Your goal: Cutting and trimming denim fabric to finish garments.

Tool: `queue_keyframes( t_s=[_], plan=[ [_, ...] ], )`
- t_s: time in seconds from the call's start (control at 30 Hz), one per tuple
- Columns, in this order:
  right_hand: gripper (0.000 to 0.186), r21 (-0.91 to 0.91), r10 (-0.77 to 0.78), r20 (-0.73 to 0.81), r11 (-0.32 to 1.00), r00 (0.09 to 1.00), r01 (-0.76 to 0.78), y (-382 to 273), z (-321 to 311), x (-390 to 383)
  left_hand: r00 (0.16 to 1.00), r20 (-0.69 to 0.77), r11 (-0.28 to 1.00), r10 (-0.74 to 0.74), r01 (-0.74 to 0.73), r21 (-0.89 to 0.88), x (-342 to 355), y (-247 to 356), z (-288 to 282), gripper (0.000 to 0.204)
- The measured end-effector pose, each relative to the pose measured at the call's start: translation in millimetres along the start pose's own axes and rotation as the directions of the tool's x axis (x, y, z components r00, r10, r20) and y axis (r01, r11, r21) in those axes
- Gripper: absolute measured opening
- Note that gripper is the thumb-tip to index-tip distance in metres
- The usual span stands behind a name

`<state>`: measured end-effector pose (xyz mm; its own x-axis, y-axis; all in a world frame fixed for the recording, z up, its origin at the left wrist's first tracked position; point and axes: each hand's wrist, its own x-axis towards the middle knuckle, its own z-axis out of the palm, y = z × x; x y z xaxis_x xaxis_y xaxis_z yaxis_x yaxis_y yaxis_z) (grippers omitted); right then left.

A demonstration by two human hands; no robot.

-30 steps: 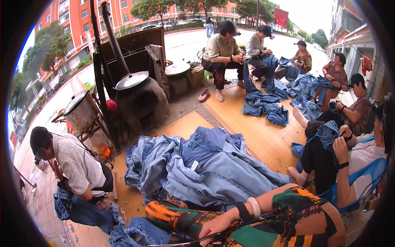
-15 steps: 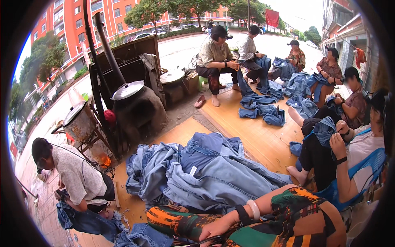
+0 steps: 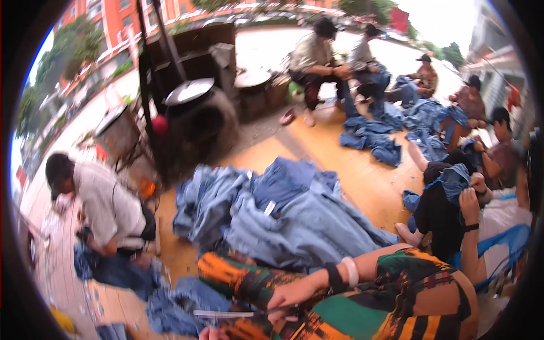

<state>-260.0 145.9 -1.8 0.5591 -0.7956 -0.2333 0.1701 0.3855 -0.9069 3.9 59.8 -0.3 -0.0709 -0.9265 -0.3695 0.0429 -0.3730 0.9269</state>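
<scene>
- At the far left a seated person in a pale shirt (image 3: 105, 207) bends over dark blue denim (image 3: 113, 272) on the floor.
- Behind that person stand a dark stove (image 3: 198, 122) with a round metal lid (image 3: 188, 90) on it and a smaller metal pot (image 3: 116, 127) to its left.
- At the bottom edge, left of centre, only a sliver of the left hand (image 3: 211, 333) shows; I cannot tell how open it is or what it holds.
- Just right of it, the right hand (image 3: 294, 296) is closed around the handle end of a long thin metal tool (image 3: 226, 313), probably scissors, whose blade points left, level with the floor. The wrist carries a dark band and a pale bangle (image 3: 351, 272).
- The tool lies over a crumpled piece of blue denim (image 3: 181, 306) in the person's lap, beside patterned orange, green and black cloth (image 3: 243, 280).
- In the middle, a big heap of light blue jeans (image 3: 272, 218) lies on the wooden floor (image 3: 362, 175).
- At the right, a neighbour's hand (image 3: 469, 198) holds up a denim piece (image 3: 455, 180).
- Further back, more people (image 3: 317, 56) sit among scattered jeans (image 3: 371, 136).
</scene>
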Motion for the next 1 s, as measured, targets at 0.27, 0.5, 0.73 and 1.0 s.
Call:
queue_keyframes(
  t_s=[0.27,0.5,0.73,1.0],
  plan=[
    [0.038,0.0,0.18,-0.115,0.984,0.977,-0.181,-39,-6,-15,0.996,0.085,1.0,0.003,-0.003,0.0,24,-9,14,0.011],
    [0.04,-0.058,0.216,-0.068,0.974,0.974,-0.22,-40,-5,-1,0.999,-0.039,0.995,0.019,-0.023,-0.093,14,-21,-13,0.008],
    [0.039,-0.077,0.253,-0.069,0.963,0.965,-0.258,-39,-4,-6,0.99,-0.087,0.986,0.113,-0.122,-0.114,8,-23,-16,0.004],
    [0.04,-0.079,0.256,-0.064,0.962,0.964,-0.261,-39,-9,-7,0.928,-0.011,0.926,0.371,-0.369,0.079,16,-24,-5,0.022]
  ],
)
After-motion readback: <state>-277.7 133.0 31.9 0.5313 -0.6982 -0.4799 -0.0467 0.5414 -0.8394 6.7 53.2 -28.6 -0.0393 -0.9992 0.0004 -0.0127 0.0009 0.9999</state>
